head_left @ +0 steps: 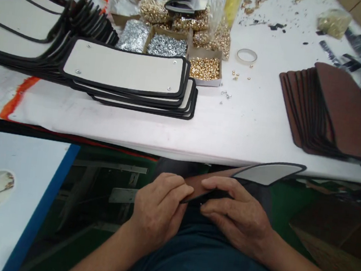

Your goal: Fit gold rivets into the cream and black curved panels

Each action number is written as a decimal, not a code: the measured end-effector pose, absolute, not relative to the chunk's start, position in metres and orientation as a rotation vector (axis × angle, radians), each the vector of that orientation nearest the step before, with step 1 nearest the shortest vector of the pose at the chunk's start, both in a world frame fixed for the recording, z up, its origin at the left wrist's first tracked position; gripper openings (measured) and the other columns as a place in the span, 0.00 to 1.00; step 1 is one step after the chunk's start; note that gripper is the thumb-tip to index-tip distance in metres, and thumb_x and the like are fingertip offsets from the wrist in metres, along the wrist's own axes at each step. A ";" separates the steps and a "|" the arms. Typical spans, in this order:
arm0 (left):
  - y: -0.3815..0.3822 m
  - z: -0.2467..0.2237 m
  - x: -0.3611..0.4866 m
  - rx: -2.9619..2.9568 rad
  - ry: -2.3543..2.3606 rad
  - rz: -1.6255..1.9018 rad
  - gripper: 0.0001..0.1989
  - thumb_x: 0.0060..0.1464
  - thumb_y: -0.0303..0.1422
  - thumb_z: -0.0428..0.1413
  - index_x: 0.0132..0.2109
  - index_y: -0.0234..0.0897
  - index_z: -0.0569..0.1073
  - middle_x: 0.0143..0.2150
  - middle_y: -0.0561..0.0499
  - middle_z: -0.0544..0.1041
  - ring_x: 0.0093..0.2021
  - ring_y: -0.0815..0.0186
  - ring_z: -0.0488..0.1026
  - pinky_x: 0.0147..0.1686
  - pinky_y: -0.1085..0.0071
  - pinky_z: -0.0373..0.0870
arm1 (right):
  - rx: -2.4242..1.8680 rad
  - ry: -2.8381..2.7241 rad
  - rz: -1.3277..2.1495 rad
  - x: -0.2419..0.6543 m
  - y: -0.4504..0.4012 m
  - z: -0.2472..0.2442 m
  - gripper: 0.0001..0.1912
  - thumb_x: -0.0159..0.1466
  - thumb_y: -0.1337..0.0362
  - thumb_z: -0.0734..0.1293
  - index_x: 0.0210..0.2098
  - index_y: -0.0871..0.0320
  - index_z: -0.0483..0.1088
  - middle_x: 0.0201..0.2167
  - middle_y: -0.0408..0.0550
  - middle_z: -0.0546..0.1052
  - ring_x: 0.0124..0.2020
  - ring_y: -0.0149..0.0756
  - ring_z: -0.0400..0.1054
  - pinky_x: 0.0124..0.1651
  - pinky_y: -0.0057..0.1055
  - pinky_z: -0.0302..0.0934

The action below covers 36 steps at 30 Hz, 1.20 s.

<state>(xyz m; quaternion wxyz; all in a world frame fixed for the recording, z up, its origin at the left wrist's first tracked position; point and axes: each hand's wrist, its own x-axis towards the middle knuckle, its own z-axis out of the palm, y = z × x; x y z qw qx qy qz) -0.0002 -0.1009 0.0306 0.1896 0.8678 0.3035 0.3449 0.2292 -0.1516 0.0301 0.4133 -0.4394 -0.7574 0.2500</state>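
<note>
A brown panel point(220, 174) with black edging spans my lap, just below the table's front edge. Its far end curls up and shows a pale grey lining point(262, 173). My left hand point(158, 207) is closed on the panel's near end, thumb and fingers pinching the edge. My right hand point(239, 214) grips the same panel from the right, fingers bent over its dark edge. Whether a small part sits between the right fingertips, I cannot make out.
Finished-looking pale panels point(126, 68) lie stacked at left. Brown panels point(348, 115) fan out at right. Behind stand boxes of gold rivets point(205, 68) and silver rivets point(167, 45). A tape roll point(246, 55) lies nearby. A blue-edged white surface point(33, 171) is at lower left.
</note>
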 end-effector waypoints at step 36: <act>-0.098 0.042 0.003 1.159 0.971 0.482 0.11 0.64 0.39 0.62 0.48 0.39 0.84 0.49 0.44 0.78 0.44 0.61 0.77 0.39 0.68 0.81 | -1.132 -1.749 0.798 0.222 -0.139 0.019 0.05 0.70 0.69 0.71 0.41 0.52 0.80 0.51 0.51 0.78 0.48 0.37 0.77 0.49 0.32 0.77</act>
